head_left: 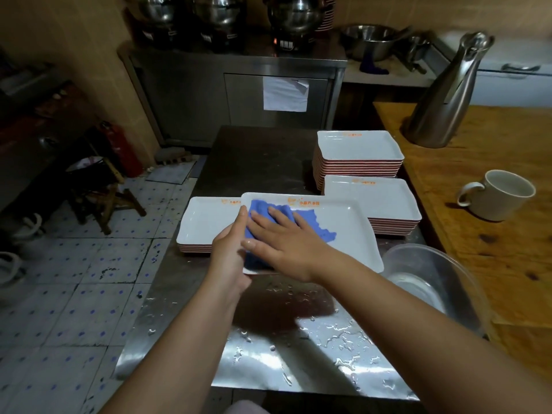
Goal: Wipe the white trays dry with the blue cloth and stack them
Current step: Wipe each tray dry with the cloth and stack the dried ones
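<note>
Step in hand: wiping; one white tray (343, 231) was held up, tilted, above the wet steel table (298, 354), with the blue cloth (313, 225) spread inside it.
Right hand: the right hand (286, 243) lay flat on the cloth, fingers straight and spread, pressing it into the tray's left half; it gripped nothing.
Left hand: the left hand (230, 246) held the tray by its left rim, thumb over the edge beside the cloth; the fingers beneath were hidden.
Tray: its right half showed bare white and looked not yet wiped, by my judgement.
Stacks: a low stack (203, 231) sat just behind and left of the held tray; two taller stacks (373, 201) stood to the right, near the wooden counter (478, 234).
Other things: a clear bowl (433, 279), a mug (501, 198) and a metal jug (448, 94) stood to the right.
Next move: probably sweeping the cloth across to the bare right side and corners while the left-hand grip steadied the tray, then setting it squarely on a stack.
</note>
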